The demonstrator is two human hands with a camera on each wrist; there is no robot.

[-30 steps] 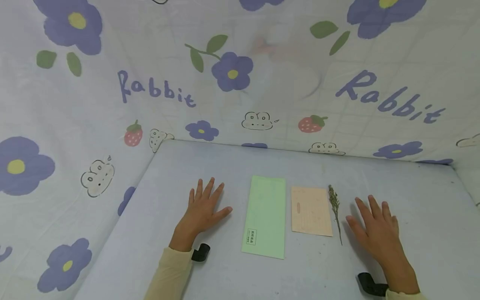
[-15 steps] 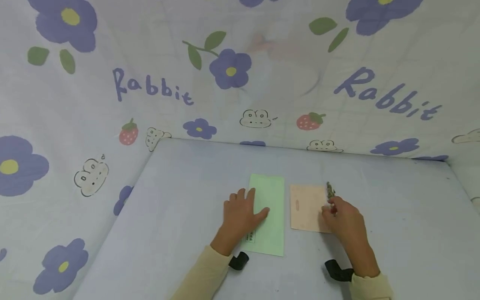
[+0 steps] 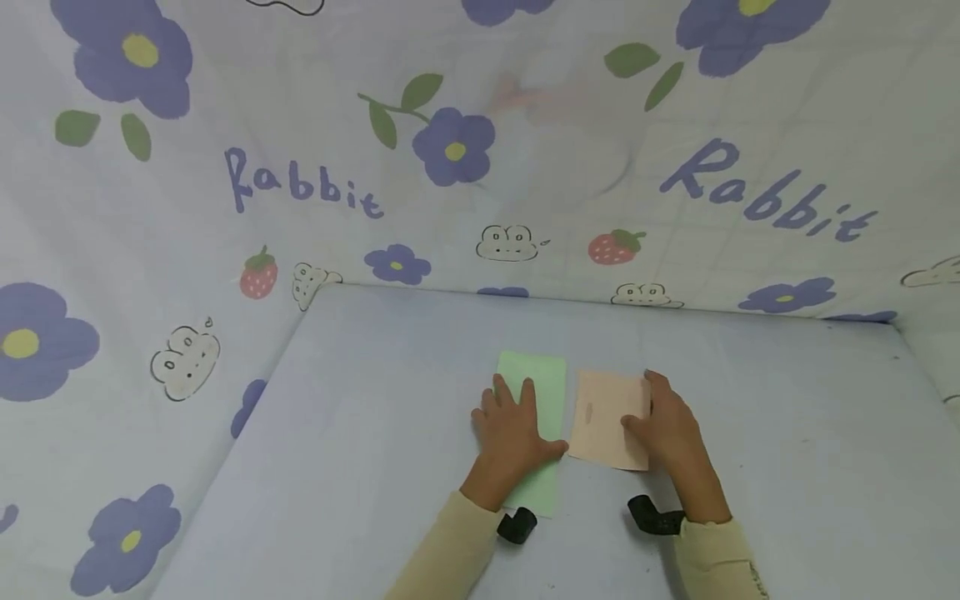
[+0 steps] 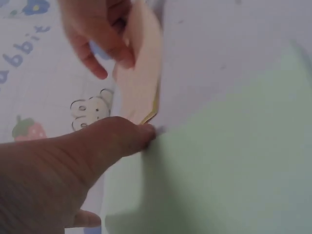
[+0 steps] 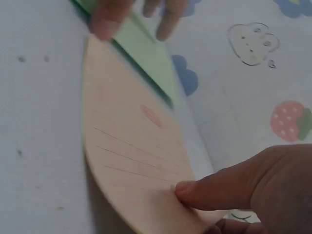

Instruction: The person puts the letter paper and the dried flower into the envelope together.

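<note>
Pale cream sleeves (image 3: 442, 550) have 2 black, bent, tube-like pieces (image 3: 517, 527) jutting beside their cuffs (image 3: 482, 505).

1. Left grip (image 3: 512, 429): palm down, fingers spread, thumb stretched inward.
2. Right grip (image 3: 670, 427): thumb and fingers curled in a pinch.
3. Left arm (image 3: 452, 546) and right arm (image 3: 708, 554) angle inward.

Left hand (image 3: 512, 433) hides part of the green paper (image 3: 547, 385) from us; pink card (image 3: 602, 408) hides some of the right hand (image 3: 672, 433). Sleeves (image 3: 450, 550) cut off below.
</note>
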